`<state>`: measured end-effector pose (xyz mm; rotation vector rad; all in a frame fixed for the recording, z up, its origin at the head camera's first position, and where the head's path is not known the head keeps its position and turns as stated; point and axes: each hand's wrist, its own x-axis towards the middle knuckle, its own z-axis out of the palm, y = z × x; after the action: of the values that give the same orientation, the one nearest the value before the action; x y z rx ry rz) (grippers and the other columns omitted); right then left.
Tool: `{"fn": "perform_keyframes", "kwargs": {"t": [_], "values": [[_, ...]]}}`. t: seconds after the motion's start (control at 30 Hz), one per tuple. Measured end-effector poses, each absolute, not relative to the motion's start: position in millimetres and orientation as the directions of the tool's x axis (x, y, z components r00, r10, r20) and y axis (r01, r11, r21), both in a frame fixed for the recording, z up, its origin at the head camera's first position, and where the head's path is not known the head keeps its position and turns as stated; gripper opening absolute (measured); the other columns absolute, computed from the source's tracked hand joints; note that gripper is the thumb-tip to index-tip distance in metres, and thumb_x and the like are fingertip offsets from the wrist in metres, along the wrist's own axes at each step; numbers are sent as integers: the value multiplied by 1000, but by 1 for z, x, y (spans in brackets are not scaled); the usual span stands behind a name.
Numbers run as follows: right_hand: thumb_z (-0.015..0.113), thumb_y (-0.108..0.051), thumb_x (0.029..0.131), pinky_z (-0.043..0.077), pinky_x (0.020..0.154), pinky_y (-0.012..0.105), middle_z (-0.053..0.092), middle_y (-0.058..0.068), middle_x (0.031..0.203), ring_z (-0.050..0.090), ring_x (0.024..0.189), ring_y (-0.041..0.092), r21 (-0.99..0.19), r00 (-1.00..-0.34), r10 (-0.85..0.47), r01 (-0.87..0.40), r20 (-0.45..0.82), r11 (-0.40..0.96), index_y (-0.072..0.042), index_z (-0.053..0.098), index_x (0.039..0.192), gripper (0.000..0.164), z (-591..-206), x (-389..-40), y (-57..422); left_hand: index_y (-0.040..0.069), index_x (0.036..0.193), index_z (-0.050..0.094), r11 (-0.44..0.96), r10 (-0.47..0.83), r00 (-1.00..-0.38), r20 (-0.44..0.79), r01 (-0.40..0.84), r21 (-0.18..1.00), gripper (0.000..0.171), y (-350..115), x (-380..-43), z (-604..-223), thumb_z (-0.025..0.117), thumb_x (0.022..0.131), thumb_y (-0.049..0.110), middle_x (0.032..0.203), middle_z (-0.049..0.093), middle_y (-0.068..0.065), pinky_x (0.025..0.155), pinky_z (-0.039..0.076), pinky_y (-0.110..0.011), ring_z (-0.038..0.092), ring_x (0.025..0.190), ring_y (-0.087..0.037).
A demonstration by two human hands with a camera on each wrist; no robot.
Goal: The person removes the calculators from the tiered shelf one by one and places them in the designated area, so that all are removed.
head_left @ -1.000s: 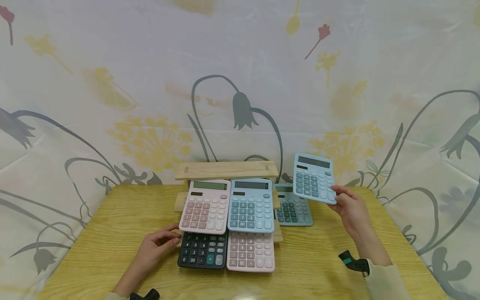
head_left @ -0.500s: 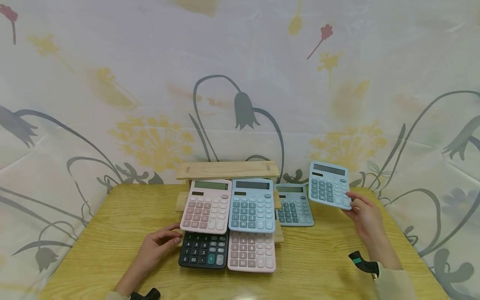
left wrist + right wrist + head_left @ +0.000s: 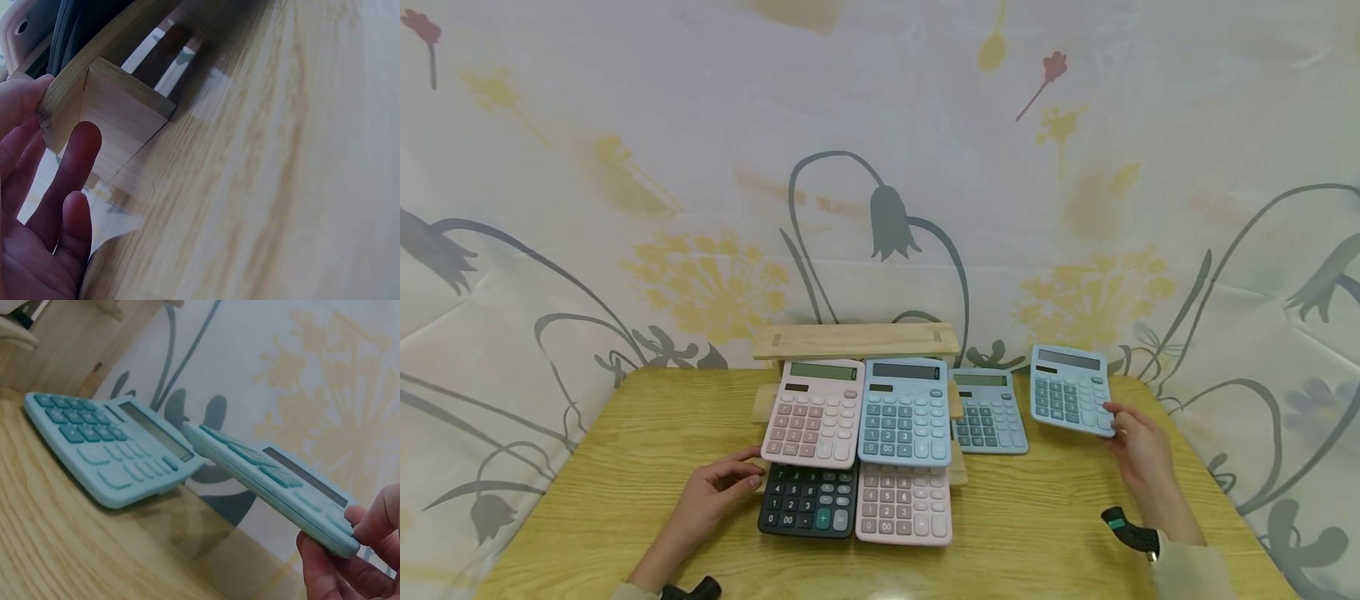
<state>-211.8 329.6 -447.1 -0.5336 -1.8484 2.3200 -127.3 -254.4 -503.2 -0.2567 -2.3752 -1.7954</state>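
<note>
Calculator (image 3: 1071, 392) sits tilted above the table (image 3: 1015, 517) at the rack's (image 3: 856, 340) three o'clock, edge pinched by right hand (image 3: 1141, 450), left hand (image 3: 718, 492) touching rack, fingers relaxed; apparent step, placement, calls for level lowering.

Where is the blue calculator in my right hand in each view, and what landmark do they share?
Head: the held calculator is right of centre, its lower right corner in the right hand.
Left wrist: not in it.
Right wrist: the held calculator is right of centre, one side edge showing.
Shared landmark: the wooden table, low in the head view, filling the right in left wrist, lower left in right wrist.
</note>
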Motion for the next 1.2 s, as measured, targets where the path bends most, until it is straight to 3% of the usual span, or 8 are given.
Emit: {"fn": "perform_keyframes", "kwargs": {"t": [0.3,0.73,0.9,1.2], "values": [[41,0,95,50,69,23,56,-9,102,56,82,7,-964,-900,369,162,-233,-213,-19,72,91,36,-459,-212,334,2,97,75,259,47,-971,233,237,936,9,-254,-127,-504,73,89,4,122,66,4,86,49,-18,56,113,4],[42,-2,95,52,70,21,42,14,135,55,87,5,-979,-894,399,193,-206,-73,-13,70,102,31,-473,-211,335,3,96,76,272,34,-977,210,212,939,8,-252,-127,-503,73,89,6,125,65,-9,86,48,-18,55,114,5],[44,-4,95,52,68,20,43,12,134,55,85,6,-979,-880,430,199,-200,-47,-17,72,95,32,-479,-209,333,2,96,76,271,36,-976,216,218,938,7,-252,-127,-502,73,89,5,123,66,-5,87,48,-18,55,114,5],[44,-8,97,50,69,16,46,12,136,54,92,5,-982,-870,468,186,-156,19,-13,73,104,30,-487,-213,332,2,96,75,272,24,-978,208,207,940,8,-253,-127,-502,73,89,5,124,66,-5,85,49,-18,56,112,4]]}}
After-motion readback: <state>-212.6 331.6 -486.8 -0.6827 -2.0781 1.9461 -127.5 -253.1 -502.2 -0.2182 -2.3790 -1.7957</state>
